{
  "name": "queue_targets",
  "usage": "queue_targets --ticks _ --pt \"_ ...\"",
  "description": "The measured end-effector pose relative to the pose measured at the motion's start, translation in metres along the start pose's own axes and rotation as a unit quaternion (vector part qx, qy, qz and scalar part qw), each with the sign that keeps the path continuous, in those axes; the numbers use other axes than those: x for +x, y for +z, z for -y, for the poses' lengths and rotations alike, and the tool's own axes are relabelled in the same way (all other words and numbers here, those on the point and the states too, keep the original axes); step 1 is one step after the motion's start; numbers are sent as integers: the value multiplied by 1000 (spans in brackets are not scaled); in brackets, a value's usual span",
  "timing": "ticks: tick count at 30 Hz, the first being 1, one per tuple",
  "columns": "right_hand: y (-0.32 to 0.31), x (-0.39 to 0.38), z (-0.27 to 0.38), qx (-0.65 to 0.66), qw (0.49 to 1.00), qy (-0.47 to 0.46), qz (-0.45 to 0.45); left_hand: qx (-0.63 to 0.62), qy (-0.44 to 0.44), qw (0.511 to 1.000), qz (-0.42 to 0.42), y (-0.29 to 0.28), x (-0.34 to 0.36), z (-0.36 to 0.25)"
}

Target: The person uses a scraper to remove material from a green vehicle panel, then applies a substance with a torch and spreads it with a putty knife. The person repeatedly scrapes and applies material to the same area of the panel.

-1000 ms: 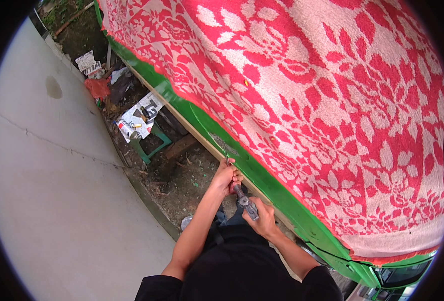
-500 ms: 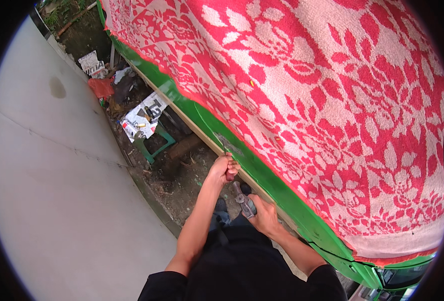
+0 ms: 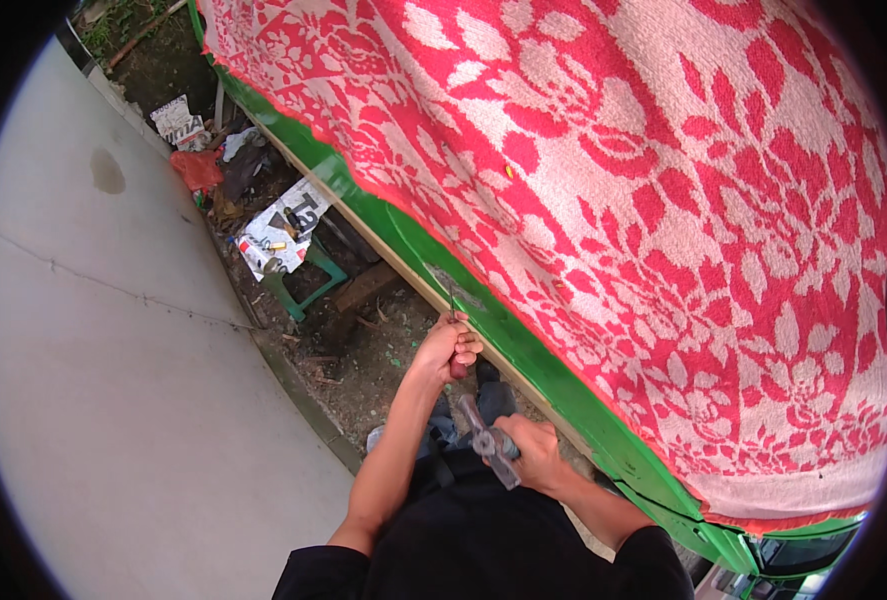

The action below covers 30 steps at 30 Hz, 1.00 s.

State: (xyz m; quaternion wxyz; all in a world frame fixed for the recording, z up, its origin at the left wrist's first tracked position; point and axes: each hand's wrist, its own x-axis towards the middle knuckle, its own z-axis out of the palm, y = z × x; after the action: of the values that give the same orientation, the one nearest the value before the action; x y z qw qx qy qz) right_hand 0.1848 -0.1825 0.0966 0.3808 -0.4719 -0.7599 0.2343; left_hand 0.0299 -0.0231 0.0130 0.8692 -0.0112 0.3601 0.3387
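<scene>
Beside the green panel [image 3: 408, 245], a slim red-handled tool [image 3: 459, 370], apparently stiff, is gripped by the fingers of the left hand [image 3: 445, 346], while a hammer [image 3: 484, 440], probably head-heavy and best held by its handle, is clasped in the right hand [image 3: 533, 453].

Below the grip of the left hand [image 3: 447, 345], brown dirt ground [image 3: 363, 345] is stretching out, strewn with small debris. Ahead and left of that grip, a green plastic stool [image 3: 320, 294] is standing, carrying a white sheet with black print [image 3: 263, 228], on which a dark wedge-shaped object [image 3: 285, 222] and a small yellowish piece [image 3: 277, 246] are lying. Farther ahead-left, a crumpled red plastic bag [image 3: 197, 170] is resting. Right of the grip, a glossy green panel [image 3: 563, 392] is bearing a red-and-pale floral towelling cloth [image 3: 613, 220]
</scene>
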Motion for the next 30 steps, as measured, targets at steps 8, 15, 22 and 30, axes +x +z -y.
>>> queue_targets --ticks 8,15,22,30 --pt "29 0 -28 -69 989 121 51 -43 15 999 -11 -17 25 -23" --pt "15 4 -11 11 998 68 -9 12 33 998 -53 5 11 -9" --pt "23 13 -53 -89 989 114 28 -16 35 998 -55 -6 27 -27" --pt "30 11 -48 -60 991 100 61 -20 49 996 -70 -4 32 -22"
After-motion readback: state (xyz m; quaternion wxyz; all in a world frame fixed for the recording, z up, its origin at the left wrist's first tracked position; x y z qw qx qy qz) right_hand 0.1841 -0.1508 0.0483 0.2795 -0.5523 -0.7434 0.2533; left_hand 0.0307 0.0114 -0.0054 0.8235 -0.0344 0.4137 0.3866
